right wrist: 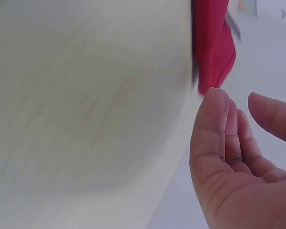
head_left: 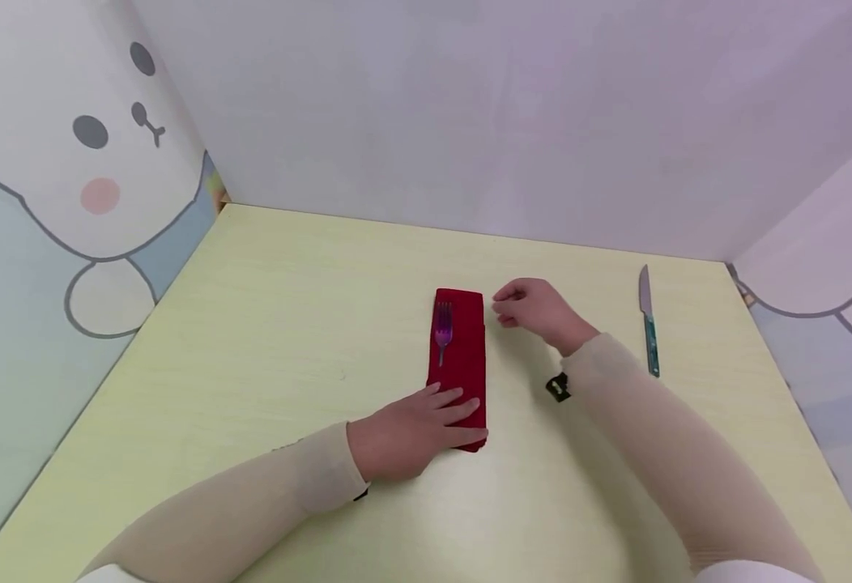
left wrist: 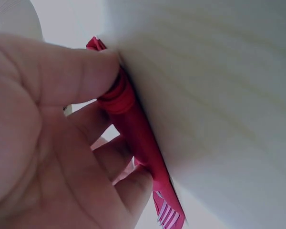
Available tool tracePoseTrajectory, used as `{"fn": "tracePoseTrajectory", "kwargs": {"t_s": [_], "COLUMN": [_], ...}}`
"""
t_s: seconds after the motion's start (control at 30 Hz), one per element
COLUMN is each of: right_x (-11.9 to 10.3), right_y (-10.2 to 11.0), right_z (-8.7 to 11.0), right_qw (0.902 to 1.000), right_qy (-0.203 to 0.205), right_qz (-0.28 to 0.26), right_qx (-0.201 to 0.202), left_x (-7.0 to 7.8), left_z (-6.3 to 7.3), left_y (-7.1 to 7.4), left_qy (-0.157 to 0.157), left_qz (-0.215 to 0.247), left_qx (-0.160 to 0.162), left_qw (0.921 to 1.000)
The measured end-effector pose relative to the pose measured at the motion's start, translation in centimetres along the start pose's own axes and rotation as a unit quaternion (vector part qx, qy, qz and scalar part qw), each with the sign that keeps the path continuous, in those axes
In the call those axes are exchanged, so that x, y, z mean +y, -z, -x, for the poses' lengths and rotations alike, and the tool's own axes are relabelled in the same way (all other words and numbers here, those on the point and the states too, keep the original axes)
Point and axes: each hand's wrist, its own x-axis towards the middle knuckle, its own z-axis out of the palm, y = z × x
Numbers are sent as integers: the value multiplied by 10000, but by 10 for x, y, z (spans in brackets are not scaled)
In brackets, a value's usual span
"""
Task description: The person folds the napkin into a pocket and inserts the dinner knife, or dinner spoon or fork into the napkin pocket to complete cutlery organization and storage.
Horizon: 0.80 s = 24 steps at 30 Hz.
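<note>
A folded red cloth napkin (head_left: 462, 348) lies lengthwise on the table, with a fork (head_left: 443, 332) on top near its left edge, tines pointing away. My left hand (head_left: 415, 429) rests on the napkin's near end, fingers spread across it. In the left wrist view, the thumb and fingertips touch the rolled-looking edge of the red napkin (left wrist: 138, 133), and the fork's tines (left wrist: 168, 217) show beyond. Just right of the napkin's far end, my right hand (head_left: 535, 310) hovers with loosely bent fingers. The right wrist view shows a gap between thumb and fingers (right wrist: 212, 119), with nothing held.
A knife (head_left: 648, 324) with a green handle lies at the right of the pale wooden table (head_left: 287, 308), blade pointing away. A plain wall (head_left: 470, 121) stands behind the table. Side panels with cartoon animals (head_left: 105, 162) border it left and right.
</note>
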Motion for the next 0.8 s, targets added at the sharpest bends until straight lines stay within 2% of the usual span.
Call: {"fn": "tracePoseTrajectory", "kwargs": {"t_s": [0.27, 0.53, 0.7, 0.8], "right_x": [39, 74, 90, 100], "right_y": [82, 158, 190, 200], "right_z": [27, 29, 28, 27], "right_qw": [9982, 9910, 9904, 9893], "right_qy": [-227, -454, -854, -1227], "right_qz": [232, 513, 437, 98], "right_qx": [508, 1147, 997, 786], "left_x": [1, 1, 1, 2], "left_z": [1, 2, 1, 0], "left_y": [0, 1, 1, 0], "left_qy": [81, 92, 109, 109], "left_qz": [-19, -26, -12, 13], "left_qx": [-49, 25, 12, -35], "left_qw": [10000, 10000, 9999, 9999]}}
